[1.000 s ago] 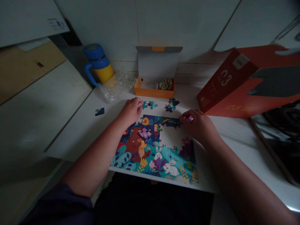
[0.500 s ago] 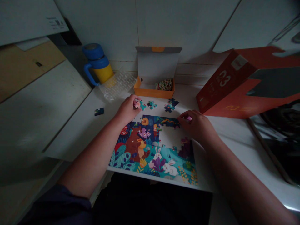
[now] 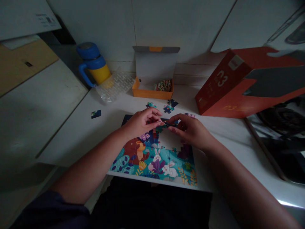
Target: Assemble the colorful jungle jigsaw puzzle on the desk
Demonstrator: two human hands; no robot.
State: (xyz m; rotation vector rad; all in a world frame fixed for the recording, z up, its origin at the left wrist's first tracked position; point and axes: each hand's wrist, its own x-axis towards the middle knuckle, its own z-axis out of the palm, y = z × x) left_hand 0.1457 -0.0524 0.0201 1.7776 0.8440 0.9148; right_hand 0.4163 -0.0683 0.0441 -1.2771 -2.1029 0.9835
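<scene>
On the counter lies a partly joined jigsaw puzzle (image 3: 143, 156) showing a bear, rabbits and plants, with a gap in its upper right part. Above the top of the puzzle my left hand (image 3: 145, 122) is closed in a pinch on a puzzle piece (image 3: 161, 121), whose pale edge shows. Facing it, my right hand (image 3: 187, 128) pinches at the same spot, thumb and forefinger on a dark piece (image 3: 167, 123). Whether these are one piece or two, I cannot tell. A loose purple piece (image 3: 190, 115) lies just behind my right hand.
Several loose pieces (image 3: 169, 106) lie behind the puzzle, and one dark piece (image 3: 96, 114) far left. An open orange box (image 3: 152, 94) stands at the back. Around it are crinkled clear plastic (image 3: 116, 86), a blue and yellow jug (image 3: 95, 65) and a large red box (image 3: 221, 86).
My left hand has moved right with a piece from behind the puzzle's top left. My right hand has moved left to meet it, uncovering the purple piece. The view has shifted slightly.
</scene>
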